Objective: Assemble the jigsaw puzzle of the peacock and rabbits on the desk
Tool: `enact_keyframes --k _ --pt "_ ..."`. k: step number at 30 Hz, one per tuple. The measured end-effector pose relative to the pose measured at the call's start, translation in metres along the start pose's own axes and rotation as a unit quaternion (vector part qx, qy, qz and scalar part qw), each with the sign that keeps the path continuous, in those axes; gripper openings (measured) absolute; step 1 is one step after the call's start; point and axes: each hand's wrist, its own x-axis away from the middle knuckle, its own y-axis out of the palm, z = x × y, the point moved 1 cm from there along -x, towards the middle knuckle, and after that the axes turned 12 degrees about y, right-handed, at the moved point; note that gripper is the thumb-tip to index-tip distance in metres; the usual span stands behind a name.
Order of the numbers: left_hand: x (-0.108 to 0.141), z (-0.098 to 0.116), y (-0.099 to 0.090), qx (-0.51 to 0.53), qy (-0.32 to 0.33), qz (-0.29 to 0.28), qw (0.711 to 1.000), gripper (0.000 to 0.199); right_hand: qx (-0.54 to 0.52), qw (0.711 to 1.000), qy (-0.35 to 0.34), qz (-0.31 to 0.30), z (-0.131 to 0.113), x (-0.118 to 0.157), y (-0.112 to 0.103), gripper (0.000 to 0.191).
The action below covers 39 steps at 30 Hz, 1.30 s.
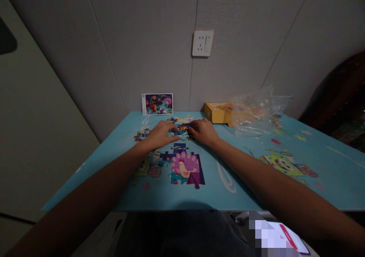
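A small heap of loose jigsaw pieces (184, 134) lies between my two hands near the middle of the table. My left hand (162, 134) is at the heap's left side, thumb and fingers apart, tips touching the pieces. From the right, my right hand (204, 131) bends its fingers over dark puzzle pieces; its fingertips are partly hidden. Closer to me lies a joined puzzle section (185, 167) showing a purple-tailed peacock, with blue pieces extending up and left. More colourful pieces (141, 135) lie left of my left hand.
The blue cartoon-printed table (228, 196) meets the wall. A puzzle picture card (157, 104) leans there. At the back right are a yellow box (219, 113) and a crumpled clear plastic bag (252, 116). Below the table's front edge, a lit screen (285, 236) shows, partly pixelated.
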Motion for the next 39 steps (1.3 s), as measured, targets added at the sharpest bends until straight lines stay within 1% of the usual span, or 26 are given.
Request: enact_keyframes --k 2,4,6,10,13,16,19,23,25,27,29,31,33,34,36,39 --pt "-0.002 0.0 0.008 -0.013 0.022 -0.006 1.0 0.037 0.009 1.0 0.01 -0.006 0.001 -0.002 0.001 0.026" --pt "-0.004 -0.001 0.013 -0.025 0.02 -0.005 0.999 0.032 0.011 1.0 0.014 -0.024 0.002 -0.003 0.001 0.027" --pt "-0.006 -0.001 0.015 -0.033 0.017 -0.001 0.999 0.025 0.003 0.999 0.003 -0.043 0.002 -0.003 0.001 0.029" --pt "-0.007 -0.002 0.011 -0.029 0.01 0.005 1.0 0.016 -0.012 0.997 -0.024 -0.07 0.0 -0.002 0.0 0.041" --pt "-0.005 -0.003 0.005 -0.012 0.006 0.012 1.0 0.013 -0.015 0.997 -0.014 -0.077 0.001 0.0 -0.002 0.049" --pt "-0.004 -0.006 0.001 -0.017 -0.001 0.003 1.0 0.02 -0.002 0.996 0.01 -0.085 0.001 0.002 -0.002 0.049" --pt "-0.003 -0.009 -0.001 -0.05 -0.019 0.005 0.999 0.028 0.012 0.995 0.034 -0.09 0.0 0.003 -0.001 0.048" --pt "0.0 -0.005 0.0 -0.082 -0.043 0.046 0.995 0.026 0.001 0.995 0.05 -0.091 -0.002 0.004 0.0 0.041" --pt "0.003 -0.001 0.001 -0.08 -0.053 0.066 0.993 0.031 -0.012 0.995 0.054 -0.088 -0.002 0.005 0.001 0.039" --pt "0.005 0.003 0.004 -0.078 -0.068 0.069 0.992 0.039 -0.024 0.994 0.059 -0.088 -0.002 0.006 0.001 0.037" --pt "0.006 0.004 0.008 -0.074 -0.085 0.061 0.992 0.045 -0.037 0.993 0.069 -0.091 -0.001 0.007 0.002 0.034" --pt "0.003 0.004 0.013 -0.07 -0.103 0.053 0.991 0.06 -0.042 0.992 0.076 -0.092 0.0 0.006 0.003 0.033" --pt "-0.002 0.002 0.016 -0.071 -0.117 0.026 0.99 0.07 -0.043 0.992 0.077 -0.091 0.003 0.004 0.003 0.031" --pt "-0.004 0.002 0.018 -0.074 -0.12 0.012 0.99 0.071 -0.044 0.992 0.077 -0.09 0.004 0.003 0.002 0.03" --pt "-0.008 0.001 0.02 -0.076 -0.121 -0.007 0.99 0.066 -0.044 0.992 0.078 -0.089 0.008 0.001 0.002 0.027" --pt "-0.008 0.002 0.017 -0.065 -0.12 -0.003 0.991 0.059 -0.04 0.992 0.082 -0.084 0.012 -0.001 0.003 0.024"
